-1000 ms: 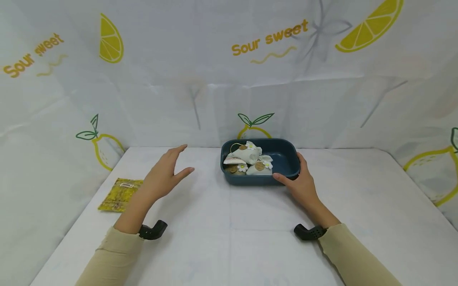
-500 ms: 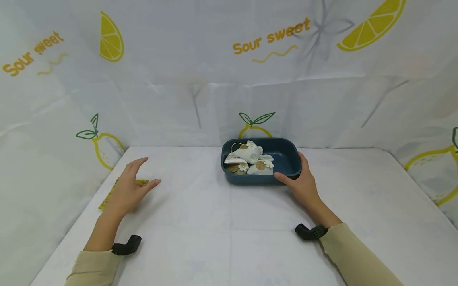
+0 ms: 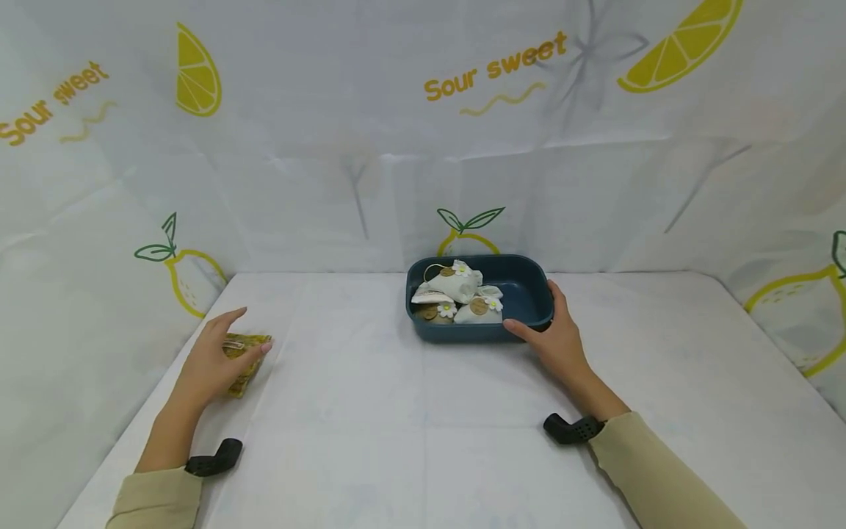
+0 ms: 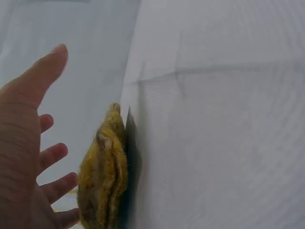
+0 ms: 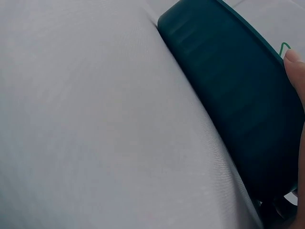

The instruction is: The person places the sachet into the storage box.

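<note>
At the left side of the table my left hand (image 3: pixel 208 367) is over a flat yellow, mottled fabric pouch (image 3: pixel 246 371) with a small white label, covering part of it. In the left wrist view the pouch (image 4: pixel 102 176) appears edge-on and layered; the lower fingertips (image 4: pixel 71 179) are right at its edge, while the thumb stands well apart. My right hand (image 3: pixel 558 342) grips the right end of a dark blue-green rectangular box (image 3: pixel 463 333), thumb at the near rim. Small pale drawstring bags (image 3: pixel 459 283) with daisies and round brown tags fill the box's left half.
A white cloth (image 3: pixel 370 426) covers the table. Behind it hangs a white backdrop (image 3: pixel 297 206) printed with lemons and lettering, close to the far side of the box. The backdrop also runs along the table's left and right edges.
My left hand has moved left and toward me from the middle-left of the table to the yellow pouch. My right hand and the box have stayed in place.
</note>
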Motion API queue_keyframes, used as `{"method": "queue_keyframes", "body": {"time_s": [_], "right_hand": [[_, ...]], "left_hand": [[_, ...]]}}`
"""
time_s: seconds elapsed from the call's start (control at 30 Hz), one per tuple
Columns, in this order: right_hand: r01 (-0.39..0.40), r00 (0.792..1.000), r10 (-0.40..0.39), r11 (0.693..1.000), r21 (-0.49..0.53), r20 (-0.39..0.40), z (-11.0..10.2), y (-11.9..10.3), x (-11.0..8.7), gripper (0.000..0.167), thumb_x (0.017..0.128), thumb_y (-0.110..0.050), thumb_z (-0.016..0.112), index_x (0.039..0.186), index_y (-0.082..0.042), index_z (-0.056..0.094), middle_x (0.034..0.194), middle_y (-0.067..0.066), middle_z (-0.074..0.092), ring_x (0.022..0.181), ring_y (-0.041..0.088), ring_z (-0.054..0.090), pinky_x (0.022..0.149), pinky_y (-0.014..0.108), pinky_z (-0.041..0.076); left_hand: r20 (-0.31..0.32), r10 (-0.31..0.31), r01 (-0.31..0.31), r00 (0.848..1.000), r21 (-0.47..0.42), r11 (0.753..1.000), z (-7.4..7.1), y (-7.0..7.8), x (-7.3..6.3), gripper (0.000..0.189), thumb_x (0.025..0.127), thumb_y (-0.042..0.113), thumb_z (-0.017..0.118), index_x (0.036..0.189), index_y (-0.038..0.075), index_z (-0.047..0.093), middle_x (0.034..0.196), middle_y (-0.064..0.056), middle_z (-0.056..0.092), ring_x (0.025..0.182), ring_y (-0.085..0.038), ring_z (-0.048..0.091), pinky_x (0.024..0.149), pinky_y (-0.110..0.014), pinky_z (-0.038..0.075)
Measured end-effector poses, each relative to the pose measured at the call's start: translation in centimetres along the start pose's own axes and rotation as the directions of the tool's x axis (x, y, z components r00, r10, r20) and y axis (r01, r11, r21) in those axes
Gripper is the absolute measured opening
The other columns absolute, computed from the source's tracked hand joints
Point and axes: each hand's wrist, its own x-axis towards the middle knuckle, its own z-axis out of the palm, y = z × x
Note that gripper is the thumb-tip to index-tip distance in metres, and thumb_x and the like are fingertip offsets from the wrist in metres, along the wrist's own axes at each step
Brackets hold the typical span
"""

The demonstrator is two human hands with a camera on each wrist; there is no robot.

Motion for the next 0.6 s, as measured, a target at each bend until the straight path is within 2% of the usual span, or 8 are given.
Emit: {"method": "queue_keyframes", "body": {"time_s": [0.27,0.43,0.6], "right_hand": [[-0.002,1.000,0.002,1.000,0.000,0.005,0.0,0.1,-0.1,0.112,0.087,-0.054,0.073,0.164,-0.019,-0.001,0.169,0.019,0.017,0.152,0.044,0.026,0.118,0.066,0.029],[0.002,1.000,-0.002,1.000,0.001,0.004,-0.1,0.1,0.0,0.113,0.087,-0.055,0.073,0.164,-0.020,-0.001,0.169,0.019,0.017,0.152,0.045,0.027,0.118,0.067,0.030],[0.000,1.000,0.000,1.000,-0.004,0.003,-0.1,0.0,0.1,0.113,0.087,-0.055,0.073,0.164,-0.020,-0.001,0.169,0.019,0.017,0.152,0.045,0.026,0.118,0.067,0.029]], "left_hand": [[0.003,0.006,-0.006,1.000,0.027,1.000,1.0,-1.8,-0.3,0.083,0.088,0.047,0.076,0.150,0.003,0.043,0.149,-0.034,0.041,0.134,-0.056,0.041,0.104,-0.072,0.036],[0.003,0.012,-0.012,1.000,0.048,0.999,1.3,-2.5,-0.5,0.086,0.089,0.046,0.076,0.154,0.004,0.039,0.148,-0.035,0.042,0.133,-0.054,0.042,0.104,-0.070,0.036],[0.013,-0.004,0.003,1.000,0.047,0.999,1.3,-2.8,-0.7,0.077,0.095,0.047,0.067,0.154,0.006,0.039,0.151,-0.033,0.040,0.136,-0.054,0.039,0.106,-0.071,0.034]]}}
